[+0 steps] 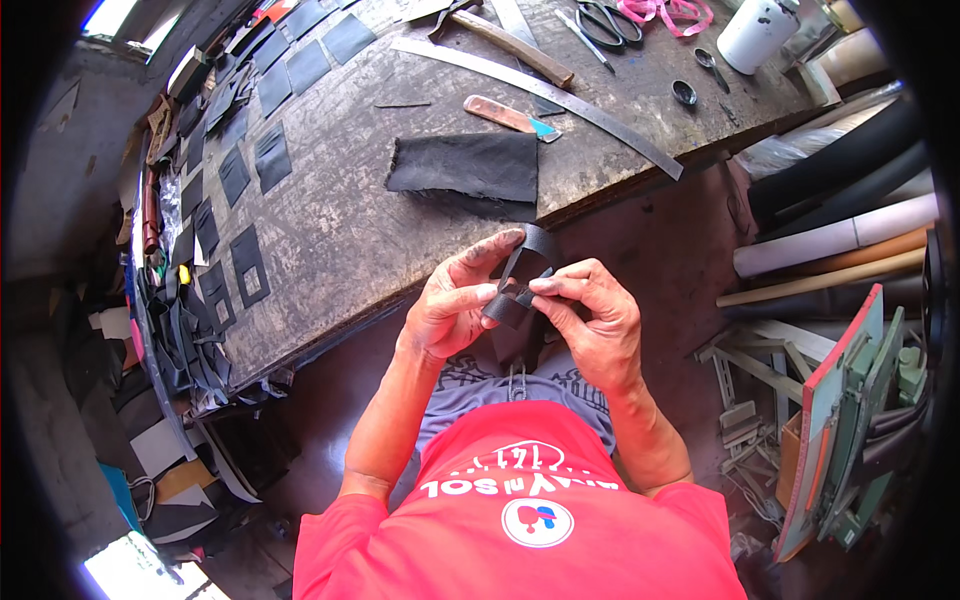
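Between my two hands, just off the workbench's front edge, is a black leather-like piece [541, 243] with a cut-out window, bent into a curl. My left hand [455, 295] pinches its left side between thumb and fingers. With fingertips pressed together, my right hand [592, 312] grips its lower right side. The fingertips of both hands look dark-stained. Beyond them a folded black cloth [462, 168] lies near the bench edge. Behind that cloth rests a utility knife [505, 116] with a worn orange handle and a blue part near its tip.
The worn workbench [340, 220] carries a long metal ruler [560, 98], a hammer [515, 48], scissors [608, 25], a white bottle [757, 38] and a small dark cup [684, 93]. Black cut pieces [250, 265] lie at left. Rolls of material [835, 236] and a machine [850, 430] stand at right.
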Demonstrator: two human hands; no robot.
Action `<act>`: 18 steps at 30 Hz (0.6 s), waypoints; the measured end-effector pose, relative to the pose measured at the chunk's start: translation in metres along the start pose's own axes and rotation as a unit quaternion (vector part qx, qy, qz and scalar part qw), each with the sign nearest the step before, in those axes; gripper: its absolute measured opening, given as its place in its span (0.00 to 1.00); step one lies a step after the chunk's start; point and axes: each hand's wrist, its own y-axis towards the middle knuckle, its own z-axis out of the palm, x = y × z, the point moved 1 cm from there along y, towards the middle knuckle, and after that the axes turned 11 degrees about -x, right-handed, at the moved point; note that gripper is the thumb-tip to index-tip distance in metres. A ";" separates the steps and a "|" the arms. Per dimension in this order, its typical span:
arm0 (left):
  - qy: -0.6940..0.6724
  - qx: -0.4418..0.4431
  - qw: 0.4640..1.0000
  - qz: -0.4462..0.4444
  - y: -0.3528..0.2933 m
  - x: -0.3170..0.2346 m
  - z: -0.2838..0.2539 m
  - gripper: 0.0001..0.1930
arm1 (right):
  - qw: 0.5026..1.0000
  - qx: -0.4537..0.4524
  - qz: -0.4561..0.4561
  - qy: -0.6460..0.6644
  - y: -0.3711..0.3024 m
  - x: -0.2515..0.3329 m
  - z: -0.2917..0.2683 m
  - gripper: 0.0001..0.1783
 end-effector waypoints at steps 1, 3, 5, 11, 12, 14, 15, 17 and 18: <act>0.008 -0.011 1.000 0.000 0.000 0.000 0.000 0.33 | 1.000 -0.010 -0.006 -0.005 0.002 0.002 0.001 0.15; 0.009 -0.017 1.000 0.000 -0.001 0.001 -0.001 0.33 | 1.000 -0.007 -0.010 -0.012 0.002 0.005 0.001 0.14; -0.007 -0.008 1.000 0.001 0.000 0.001 -0.002 0.33 | 1.000 0.017 -0.007 -0.015 0.000 0.007 0.000 0.14; 0.016 -0.023 1.000 0.002 0.000 0.000 -0.001 0.33 | 1.000 -0.025 0.002 0.019 0.003 0.001 0.001 0.14; 0.015 -0.026 1.000 0.004 0.000 0.000 0.000 0.34 | 0.999 -0.035 0.004 0.034 0.002 0.001 0.002 0.14; 0.008 -0.022 1.000 0.005 0.000 0.000 0.001 0.34 | 0.998 -0.034 0.012 0.045 0.000 0.002 0.003 0.15; 0.002 -0.015 1.000 0.005 0.000 0.000 0.001 0.34 | 0.998 -0.034 0.015 0.050 -0.001 0.002 0.003 0.15; -0.016 0.016 1.000 0.002 0.001 -0.001 -0.001 0.34 | 0.999 -0.008 0.019 0.034 -0.004 0.002 0.002 0.15; -0.013 0.014 1.000 0.001 0.002 -0.001 -0.001 0.34 | 0.999 0.004 0.021 0.027 -0.005 0.002 0.001 0.15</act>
